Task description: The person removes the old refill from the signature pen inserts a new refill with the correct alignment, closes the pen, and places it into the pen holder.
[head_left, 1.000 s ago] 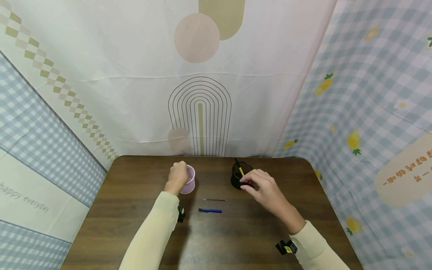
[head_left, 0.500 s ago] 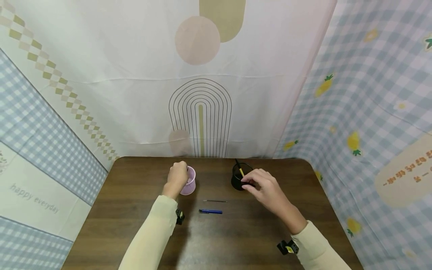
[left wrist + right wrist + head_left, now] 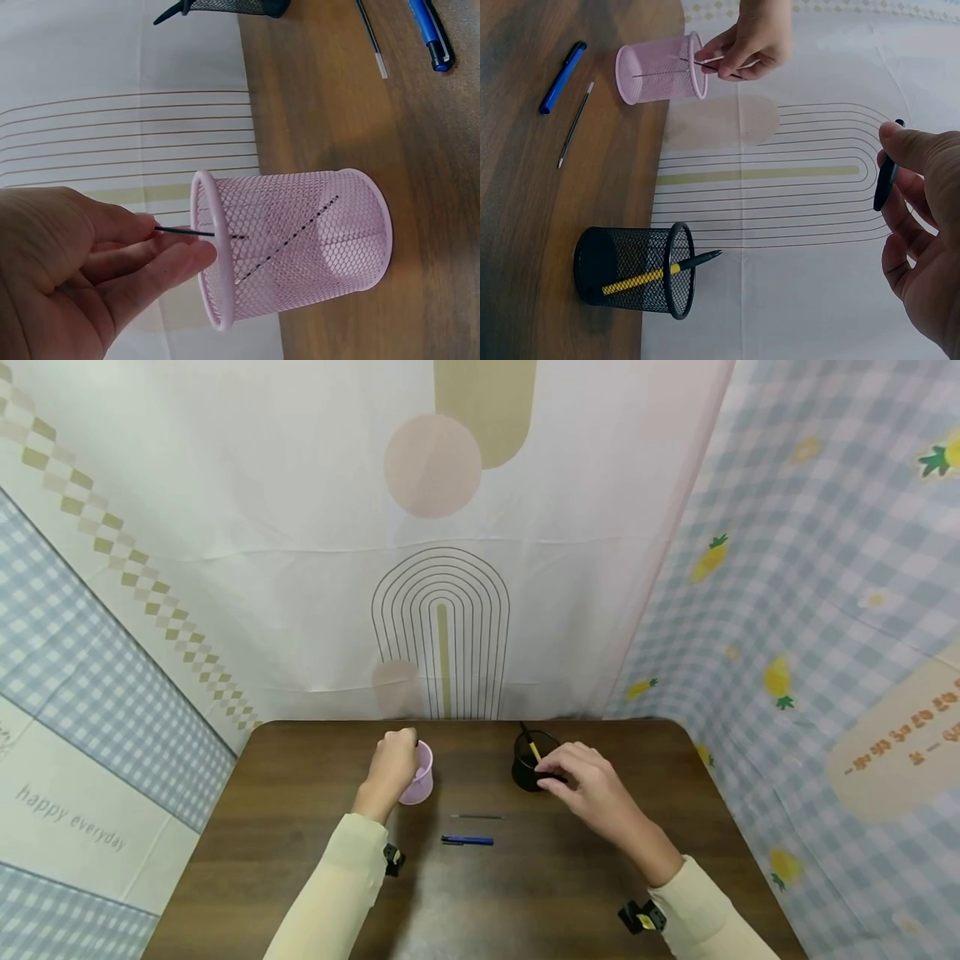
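Shifted left hand point(image 3: 392, 767); "happy everyday" cloth point(image 3: 71, 817)

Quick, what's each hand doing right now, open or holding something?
Left hand: closed, pinching a thin dark refill, its end inside the pink cup.
Right hand: closed, pinching a black pen.

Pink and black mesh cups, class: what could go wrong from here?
The thin black rod pinched by the left hand could snag on the pink cup. The dark pen in the right hand, held roughly level, might catch on the black cup or knock the yellow pen leaning inside.
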{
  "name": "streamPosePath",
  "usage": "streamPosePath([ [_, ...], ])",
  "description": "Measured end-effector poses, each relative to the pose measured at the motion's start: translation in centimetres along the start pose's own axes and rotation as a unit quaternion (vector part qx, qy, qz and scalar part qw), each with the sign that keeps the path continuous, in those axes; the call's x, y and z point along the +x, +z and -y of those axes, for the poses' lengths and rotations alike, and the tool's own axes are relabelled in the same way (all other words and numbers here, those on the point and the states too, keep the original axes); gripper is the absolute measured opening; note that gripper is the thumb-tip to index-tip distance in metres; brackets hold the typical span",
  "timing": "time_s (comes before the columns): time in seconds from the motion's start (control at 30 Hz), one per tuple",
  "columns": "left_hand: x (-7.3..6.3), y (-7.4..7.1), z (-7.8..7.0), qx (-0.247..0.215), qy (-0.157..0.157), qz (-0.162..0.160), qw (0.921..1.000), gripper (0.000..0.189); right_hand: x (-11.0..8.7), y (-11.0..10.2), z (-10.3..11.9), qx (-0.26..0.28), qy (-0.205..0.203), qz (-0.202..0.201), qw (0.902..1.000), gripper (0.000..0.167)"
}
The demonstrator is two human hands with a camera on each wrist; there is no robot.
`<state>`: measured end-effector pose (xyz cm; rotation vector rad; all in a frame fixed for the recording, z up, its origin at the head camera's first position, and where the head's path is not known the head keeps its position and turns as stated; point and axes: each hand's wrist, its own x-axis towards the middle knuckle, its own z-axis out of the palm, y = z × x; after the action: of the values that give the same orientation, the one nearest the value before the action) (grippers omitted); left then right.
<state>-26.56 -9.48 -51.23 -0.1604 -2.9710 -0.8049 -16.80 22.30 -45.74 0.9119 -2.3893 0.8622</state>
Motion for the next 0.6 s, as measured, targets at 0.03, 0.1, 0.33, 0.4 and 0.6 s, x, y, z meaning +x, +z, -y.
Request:
streamPosePath([
  [0.03,0.0,-0.1,0.0,0.001,0.004,-0.002,1.0,0.011,0.0,0.0,0.0,0.0,-0.001,-0.001,1.0,0.024],
  [0.1,-0.1,-0.2,0.1,0.003,0.015,-0.006,0.9999,0.012,0.0,0.0,0.0,-0.002,-0.002,-0.001,1.0,0.024],
  [0.33,-0.4,-0.8,0.0,0.013,0.049,-0.016,0.9986,0.014,0.0,-0.4,-0.4,-0.006,-0.004,0.0,1.0,0.02],
  [0.4,-0.5,-0.9,-0.1,0.016,0.061,-0.022,0.9978,0.015,0.1,-0.5,-0.4,-0.007,-0.003,-0.001,1.0,0.021],
  [0.6,-0.8,-1.3,-0.5,0.012,0.09,-0.037,0.9952,0.015,0.3,-0.6,-0.5,-0.009,-0.006,-0.003,0.9999,0.026],
])
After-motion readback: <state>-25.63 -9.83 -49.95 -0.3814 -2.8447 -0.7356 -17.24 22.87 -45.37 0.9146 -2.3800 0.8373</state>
